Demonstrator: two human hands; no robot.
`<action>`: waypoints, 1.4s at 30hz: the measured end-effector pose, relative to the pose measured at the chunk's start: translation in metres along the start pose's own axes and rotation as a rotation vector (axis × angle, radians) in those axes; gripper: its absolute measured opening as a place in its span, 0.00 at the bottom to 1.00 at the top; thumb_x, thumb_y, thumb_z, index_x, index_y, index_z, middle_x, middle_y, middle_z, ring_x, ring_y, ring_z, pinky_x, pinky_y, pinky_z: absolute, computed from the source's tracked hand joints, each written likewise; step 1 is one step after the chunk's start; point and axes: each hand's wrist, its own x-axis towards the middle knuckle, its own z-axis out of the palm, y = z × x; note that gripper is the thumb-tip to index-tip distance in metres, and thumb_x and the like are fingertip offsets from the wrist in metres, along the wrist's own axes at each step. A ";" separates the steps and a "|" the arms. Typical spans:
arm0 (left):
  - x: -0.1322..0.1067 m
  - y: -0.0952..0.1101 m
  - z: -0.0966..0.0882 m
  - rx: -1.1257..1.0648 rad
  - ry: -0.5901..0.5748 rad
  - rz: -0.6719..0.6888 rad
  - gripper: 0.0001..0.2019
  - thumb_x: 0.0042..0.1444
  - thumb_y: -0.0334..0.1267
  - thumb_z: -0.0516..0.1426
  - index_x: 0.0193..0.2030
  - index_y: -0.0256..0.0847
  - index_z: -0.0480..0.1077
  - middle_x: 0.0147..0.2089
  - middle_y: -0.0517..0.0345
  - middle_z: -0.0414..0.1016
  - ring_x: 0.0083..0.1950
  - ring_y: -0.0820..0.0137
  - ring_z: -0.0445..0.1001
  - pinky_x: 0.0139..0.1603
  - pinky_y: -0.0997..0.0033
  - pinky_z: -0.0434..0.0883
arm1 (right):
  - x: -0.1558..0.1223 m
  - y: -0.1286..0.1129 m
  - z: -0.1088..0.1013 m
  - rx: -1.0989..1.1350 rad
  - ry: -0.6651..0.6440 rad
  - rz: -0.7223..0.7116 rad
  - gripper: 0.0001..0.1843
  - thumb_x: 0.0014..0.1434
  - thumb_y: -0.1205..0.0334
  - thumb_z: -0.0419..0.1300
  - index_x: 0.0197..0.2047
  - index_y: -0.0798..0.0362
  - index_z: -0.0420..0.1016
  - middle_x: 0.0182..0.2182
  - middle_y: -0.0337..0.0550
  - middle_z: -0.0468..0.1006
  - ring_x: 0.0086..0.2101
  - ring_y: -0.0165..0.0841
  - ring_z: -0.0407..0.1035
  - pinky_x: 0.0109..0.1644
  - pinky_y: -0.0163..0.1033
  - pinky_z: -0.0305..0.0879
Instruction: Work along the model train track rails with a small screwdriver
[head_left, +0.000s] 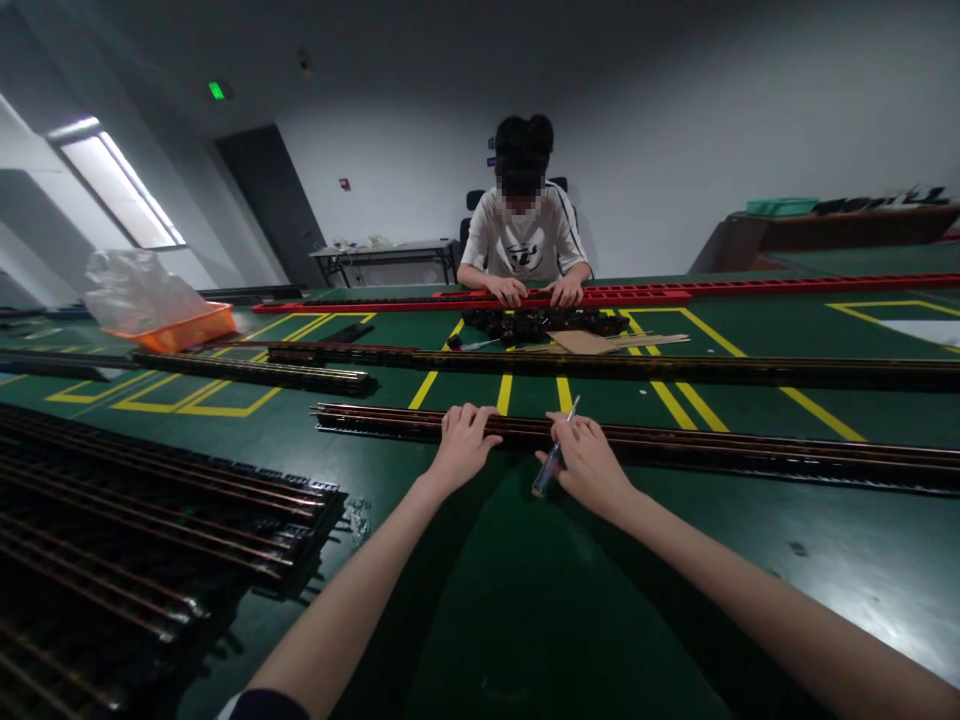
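A long black track [697, 443] with copper-coloured strips along it lies across the green table in front of me. My left hand [465, 447] grips it near its left end, fingers over the far edge and thumb on the near side. In my right hand [586, 455] is a screwdriver [551, 468], its dark handle pointing down toward me and its metal tip up past my fingers. That hand is at the track too, and its index finger reaches over the strips. Whether the right fingers press on the track cannot be made out.
Several similar tracks [150, 500] are stacked at the left. Beyond mine lies another long track [750, 370]. An orange tray [184, 328] with plastic bags stands back left. Across the table, a person [521, 235] handles red track pieces [637, 297] behind small black parts and cardboard [581, 342].
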 end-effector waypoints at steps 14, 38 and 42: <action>0.006 0.014 0.001 -0.005 -0.024 0.013 0.20 0.60 0.41 0.53 0.58 0.43 0.61 0.47 0.51 0.65 0.50 0.61 0.61 0.52 0.57 0.62 | 0.011 -0.006 0.006 -0.110 0.008 0.059 0.09 0.62 0.65 0.48 0.42 0.58 0.65 0.36 0.52 0.76 0.39 0.42 0.68 0.45 0.44 0.56; -0.011 0.022 0.002 0.001 0.059 -0.022 0.21 0.62 0.42 0.50 0.60 0.39 0.60 0.63 0.46 0.61 0.68 0.59 0.53 0.68 0.47 0.52 | 0.003 -0.002 0.004 -0.059 0.096 -0.049 0.02 0.60 0.65 0.48 0.34 0.52 0.59 0.51 0.58 0.73 0.51 0.45 0.66 0.51 0.49 0.57; -0.016 0.027 0.002 0.079 0.060 -0.121 0.26 0.61 0.45 0.51 0.64 0.42 0.55 0.68 0.45 0.51 0.71 0.54 0.45 0.67 0.44 0.53 | -0.001 -0.006 0.003 -0.060 0.145 -0.077 0.02 0.60 0.67 0.48 0.35 0.53 0.59 0.55 0.61 0.68 0.57 0.47 0.61 0.56 0.51 0.54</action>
